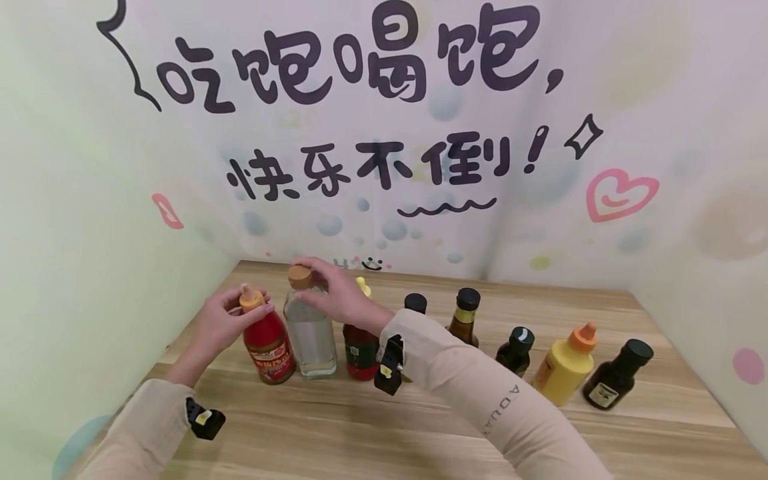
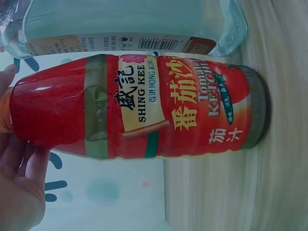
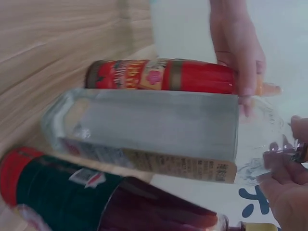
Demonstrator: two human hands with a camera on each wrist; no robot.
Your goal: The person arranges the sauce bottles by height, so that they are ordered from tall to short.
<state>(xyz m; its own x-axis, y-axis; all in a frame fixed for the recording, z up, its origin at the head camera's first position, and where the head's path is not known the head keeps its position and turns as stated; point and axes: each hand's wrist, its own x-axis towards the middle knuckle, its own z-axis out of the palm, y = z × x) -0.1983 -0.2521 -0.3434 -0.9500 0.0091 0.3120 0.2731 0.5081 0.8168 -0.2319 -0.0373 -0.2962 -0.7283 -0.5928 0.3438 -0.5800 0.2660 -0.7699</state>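
Right hand (image 1: 341, 297): fingers pinch a square clear-glass bottle (image 1: 312, 340). Left hand (image 1: 222, 320): fingers pinch, left of that bottle, a tapered red ketchup bottle (image 1: 269, 347).

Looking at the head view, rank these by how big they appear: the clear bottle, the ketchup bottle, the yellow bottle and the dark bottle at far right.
1. Clear bottle
2. Ketchup bottle, only slightly smaller
3. Yellow bottle
4. Dark bottle
Camera distance may vary, so true sizes are unsure.
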